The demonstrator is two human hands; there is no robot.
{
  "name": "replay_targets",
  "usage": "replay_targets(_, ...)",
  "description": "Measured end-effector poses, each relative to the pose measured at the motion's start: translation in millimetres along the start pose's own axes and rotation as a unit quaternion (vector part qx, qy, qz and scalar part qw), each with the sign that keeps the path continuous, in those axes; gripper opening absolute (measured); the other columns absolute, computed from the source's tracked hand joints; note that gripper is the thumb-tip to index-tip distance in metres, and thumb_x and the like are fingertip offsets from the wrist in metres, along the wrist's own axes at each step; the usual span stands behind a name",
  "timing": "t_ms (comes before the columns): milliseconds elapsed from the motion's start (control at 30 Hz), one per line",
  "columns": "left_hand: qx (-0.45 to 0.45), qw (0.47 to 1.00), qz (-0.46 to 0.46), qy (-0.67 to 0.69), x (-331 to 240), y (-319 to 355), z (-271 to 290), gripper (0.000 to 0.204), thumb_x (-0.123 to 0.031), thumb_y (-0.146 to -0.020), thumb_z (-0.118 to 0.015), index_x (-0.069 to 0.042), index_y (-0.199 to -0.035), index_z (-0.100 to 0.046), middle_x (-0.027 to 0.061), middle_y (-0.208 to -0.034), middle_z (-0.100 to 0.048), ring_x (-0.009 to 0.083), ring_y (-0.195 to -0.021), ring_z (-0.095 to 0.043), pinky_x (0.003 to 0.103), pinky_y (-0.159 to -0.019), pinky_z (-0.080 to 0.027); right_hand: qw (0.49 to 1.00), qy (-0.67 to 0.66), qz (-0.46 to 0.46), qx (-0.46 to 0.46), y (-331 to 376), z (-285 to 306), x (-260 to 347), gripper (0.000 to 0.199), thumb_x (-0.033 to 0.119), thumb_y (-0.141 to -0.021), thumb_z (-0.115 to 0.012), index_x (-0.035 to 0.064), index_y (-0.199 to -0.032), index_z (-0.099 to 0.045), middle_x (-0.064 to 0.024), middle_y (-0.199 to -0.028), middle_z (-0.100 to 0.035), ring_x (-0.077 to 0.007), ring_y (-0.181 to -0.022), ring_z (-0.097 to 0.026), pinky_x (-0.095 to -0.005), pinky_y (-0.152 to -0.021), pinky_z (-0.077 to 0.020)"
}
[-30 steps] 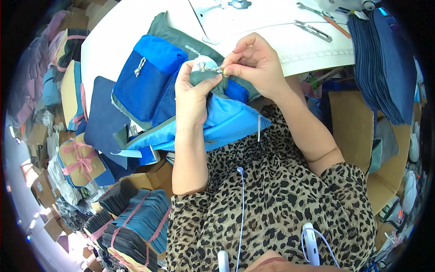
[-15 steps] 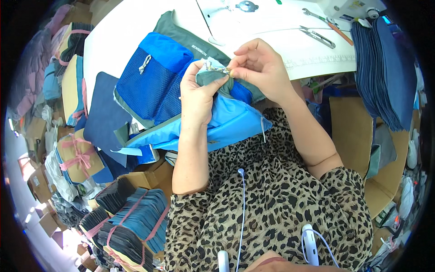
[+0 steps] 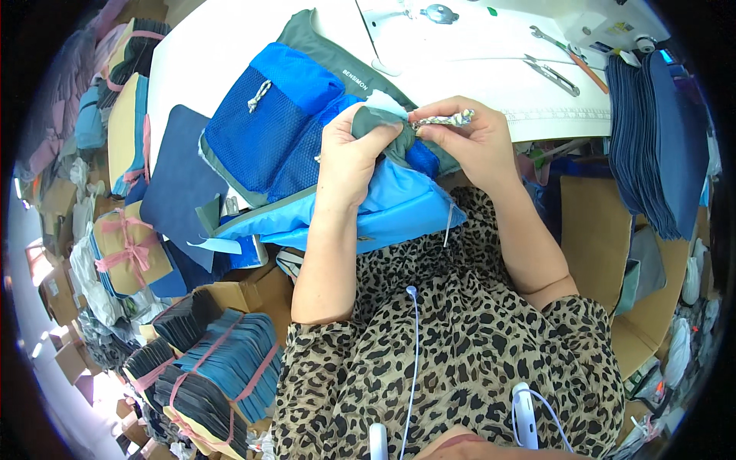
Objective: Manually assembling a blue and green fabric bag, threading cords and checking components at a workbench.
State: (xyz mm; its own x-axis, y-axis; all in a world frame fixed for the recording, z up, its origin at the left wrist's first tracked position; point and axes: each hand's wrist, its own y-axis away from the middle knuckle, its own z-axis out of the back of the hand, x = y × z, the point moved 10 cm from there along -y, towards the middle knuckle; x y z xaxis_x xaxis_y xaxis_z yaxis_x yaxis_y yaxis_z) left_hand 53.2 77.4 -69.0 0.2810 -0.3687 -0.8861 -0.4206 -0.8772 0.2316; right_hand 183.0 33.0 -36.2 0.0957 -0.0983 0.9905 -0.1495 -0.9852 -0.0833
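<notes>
A sewn bag piece lies across the near edge of the white table, with blue mesh pockets point(image 3: 268, 123), a grey-green panel point(image 3: 333, 57) and light-blue lining point(image 3: 376, 215). My left hand point(image 3: 345, 157) is closed on a gathered grey-green edge of the fabric point(image 3: 372, 119), thumb on top. Beside it, my right hand point(image 3: 483, 146) pinches a short patterned cord point(image 3: 456, 119), whose end sticks out to the right above the fingers. Where the cord meets the fabric, my fingertips cover the detail. A similar knotted cord point(image 3: 259, 96) hangs on the mesh pocket.
Thread snips point(image 3: 552, 77) and a wrench point(image 3: 548, 34) lie on the table point(image 3: 437, 84) at the back right, near an orange-handled tool point(image 3: 589, 73). Dark blue stacked panels point(image 3: 644, 146) hang over the right edge. Tied fabric bundles point(image 3: 230, 356) and cardboard boxes point(image 3: 594, 245) flank me.
The patterned cord, bunched between my hands before, now extends to the right from my right fingertips. My right hand has shifted slightly right and down. The view has shifted a little.
</notes>
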Motion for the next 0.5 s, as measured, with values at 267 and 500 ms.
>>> replay_targets(267,-0.004,0.999,-0.027,-0.034,-4,1,-1,0.019,0.004,-0.073,-0.065,0.0,-0.092,-0.062,0.0044,-0.084,-0.065,0.0083,-0.073,-0.059,0.022,-0.065,-0.048,0.994,0.082,0.069,-0.017,1,5,12,0.015,-0.001,-0.074,-0.068,0.0013,-0.088,-0.067,-0.0036,-0.087,-0.066,-0.0102,-0.08,-0.06,-0.0222,-0.07,-0.0467)
replay_targets(500,-0.003,0.998,-0.022,-0.053,-4,2,-2,0.02,0.005,-0.074,-0.065,0.0,-0.093,-0.062,0.005,-0.085,-0.065,0.0088,-0.074,-0.06,0.021,-0.066,-0.048,0.985,0.134,0.103,-0.018,0,4,20,0.016,-0.002,-0.072,-0.068,0.0026,-0.088,-0.068,-0.0038,-0.085,-0.065,-0.0101,-0.076,-0.06,-0.0207,-0.066,-0.0456)
